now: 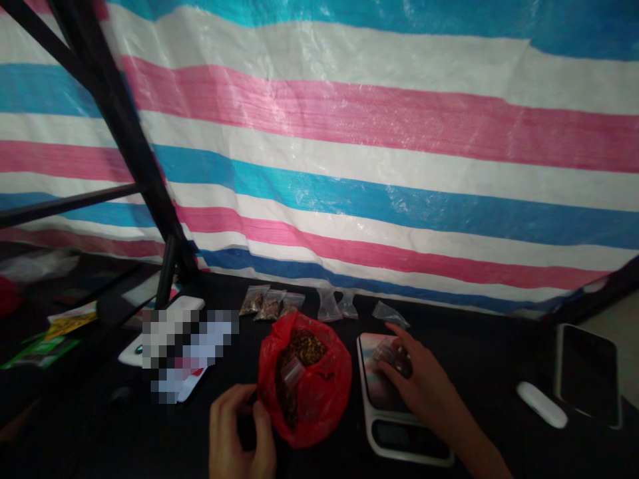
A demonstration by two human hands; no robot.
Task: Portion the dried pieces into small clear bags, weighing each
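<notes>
A red plastic bag (pixel 324 406) stands with its mouth spread wide, holding loose brown and yellowish dried bits (pixel 307 347). A small clear piece of plastic (pixel 292 374) lies on top of them. At the bag's left edge, my left hand (pixel 239 432) has its thumb and fingertips drawn together on the red plastic. To the right sits a white digital scale (pixel 369 426) with a shiny plate and a dark display. Over that plate, my right hand (pixel 424 379) grips a small clear zip bag (pixel 392 356); its contents are too blurred to tell.
Filled zip bags (pixel 271 304) lie behind the red bag, with flat clear zip bags (pixel 329 305) beside them. A phone (pixel 588 376) and a white oblong object (pixel 542 404) lie at right. Packets (pixel 50 339) and a black frame (pixel 124 146) are at left, before a striped sheet (pixel 349 113).
</notes>
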